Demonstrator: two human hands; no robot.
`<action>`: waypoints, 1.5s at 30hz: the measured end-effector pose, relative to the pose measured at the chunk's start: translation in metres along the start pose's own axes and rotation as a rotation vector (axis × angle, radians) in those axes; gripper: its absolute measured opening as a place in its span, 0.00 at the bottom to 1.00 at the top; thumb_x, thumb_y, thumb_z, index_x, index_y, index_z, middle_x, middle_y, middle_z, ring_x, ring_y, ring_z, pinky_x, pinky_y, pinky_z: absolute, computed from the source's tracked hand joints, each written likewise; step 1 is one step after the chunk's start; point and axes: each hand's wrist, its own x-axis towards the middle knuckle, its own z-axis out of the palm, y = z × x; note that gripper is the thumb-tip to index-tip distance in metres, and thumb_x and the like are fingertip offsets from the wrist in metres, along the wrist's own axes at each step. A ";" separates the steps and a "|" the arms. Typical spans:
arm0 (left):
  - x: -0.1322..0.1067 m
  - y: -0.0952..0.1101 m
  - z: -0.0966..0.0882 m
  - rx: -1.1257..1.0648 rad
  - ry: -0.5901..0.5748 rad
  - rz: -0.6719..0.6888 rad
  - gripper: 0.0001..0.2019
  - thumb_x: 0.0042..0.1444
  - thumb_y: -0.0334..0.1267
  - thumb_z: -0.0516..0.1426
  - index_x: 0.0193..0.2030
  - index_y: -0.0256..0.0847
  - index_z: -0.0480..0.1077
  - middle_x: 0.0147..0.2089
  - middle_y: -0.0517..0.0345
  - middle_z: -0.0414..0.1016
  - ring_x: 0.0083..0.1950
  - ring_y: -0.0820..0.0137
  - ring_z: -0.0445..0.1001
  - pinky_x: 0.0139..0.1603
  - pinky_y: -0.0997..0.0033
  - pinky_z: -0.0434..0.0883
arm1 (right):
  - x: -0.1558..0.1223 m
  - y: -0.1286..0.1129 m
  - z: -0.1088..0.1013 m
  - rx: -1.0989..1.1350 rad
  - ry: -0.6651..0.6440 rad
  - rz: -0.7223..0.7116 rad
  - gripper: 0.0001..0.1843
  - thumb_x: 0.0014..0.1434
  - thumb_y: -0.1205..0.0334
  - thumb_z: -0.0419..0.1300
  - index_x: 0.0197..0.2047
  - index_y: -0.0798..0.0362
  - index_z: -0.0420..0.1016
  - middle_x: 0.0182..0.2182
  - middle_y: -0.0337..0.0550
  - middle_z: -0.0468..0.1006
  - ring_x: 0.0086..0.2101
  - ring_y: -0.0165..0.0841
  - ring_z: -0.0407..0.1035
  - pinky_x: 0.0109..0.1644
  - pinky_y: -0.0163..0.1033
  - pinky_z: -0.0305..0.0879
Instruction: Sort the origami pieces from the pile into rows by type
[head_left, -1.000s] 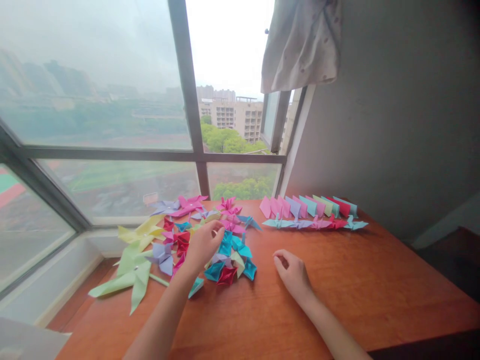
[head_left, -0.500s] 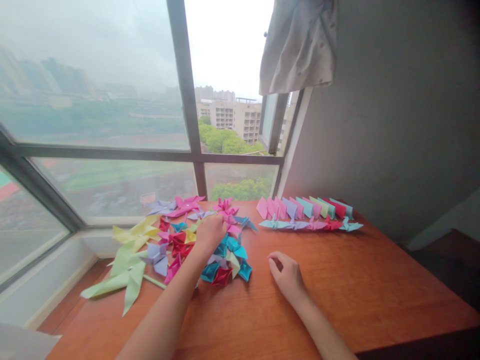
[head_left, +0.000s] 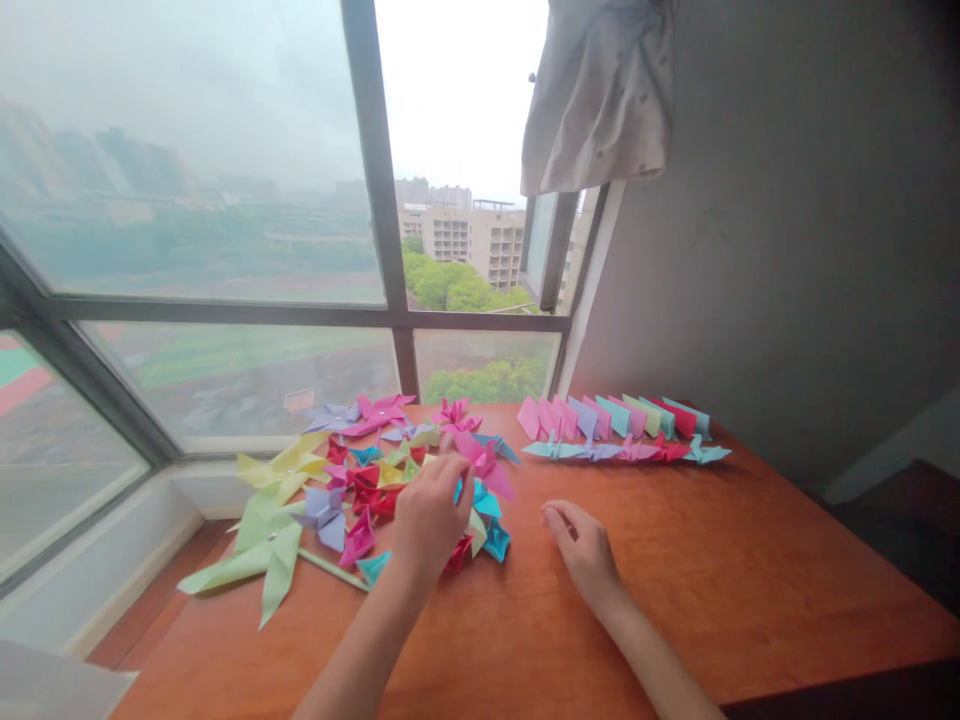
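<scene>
The scene is filled mostly by a brown wooden table (head_left: 697,560), its left half covered by a spread of colourful folded papers (head_left: 364,492). Towards the wall, a row of upright folded papers (head_left: 585,418) is fronted by a shorter row of paper cranes (head_left: 637,453). At the spread's left edge, a pale green pinwheel (head_left: 271,540) is laid flat. The right hand (head_left: 581,550) is loosely curled over bare wood; whether anything is pinched in it cannot be told. The left hand (head_left: 431,505) is held above the spread, its grip narrow, and a pink crane (head_left: 487,462) appears to be pinched at the fingertips, over the spread's right side. The step in hand is judged to be the picking out of this crane; a light hold and clearance from neighbouring blue pieces (head_left: 486,500) are called for.
</scene>
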 end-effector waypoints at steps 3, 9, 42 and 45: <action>-0.024 0.019 0.002 -0.035 0.042 0.132 0.08 0.64 0.33 0.52 0.37 0.42 0.71 0.35 0.56 0.77 0.38 0.65 0.75 0.40 0.69 0.67 | -0.008 -0.019 0.003 0.197 -0.039 0.067 0.23 0.65 0.45 0.50 0.42 0.53 0.77 0.35 0.46 0.79 0.34 0.36 0.71 0.35 0.36 0.65; -0.063 0.052 0.002 -0.253 -0.064 0.172 0.07 0.65 0.34 0.51 0.38 0.42 0.70 0.34 0.55 0.75 0.36 0.65 0.74 0.36 0.69 0.68 | -0.027 -0.036 0.014 0.384 -0.048 0.215 0.20 0.58 0.49 0.61 0.46 0.54 0.75 0.42 0.49 0.80 0.38 0.38 0.73 0.37 0.37 0.68; -0.093 0.032 0.007 -1.330 -0.743 -0.456 0.16 0.55 0.49 0.61 0.32 0.34 0.73 0.29 0.60 0.67 0.32 0.71 0.62 0.35 0.73 0.59 | -0.045 -0.048 -0.002 0.582 -0.118 0.406 0.20 0.49 0.51 0.69 0.41 0.54 0.76 0.25 0.38 0.74 0.25 0.29 0.65 0.29 0.32 0.61; -0.094 0.030 0.005 -1.412 -0.748 -0.512 0.18 0.53 0.52 0.63 0.30 0.35 0.72 0.27 0.60 0.68 0.31 0.72 0.62 0.34 0.74 0.58 | -0.045 -0.041 -0.001 0.766 -0.119 0.494 0.22 0.48 0.51 0.71 0.43 0.53 0.74 0.25 0.36 0.74 0.26 0.28 0.66 0.31 0.32 0.62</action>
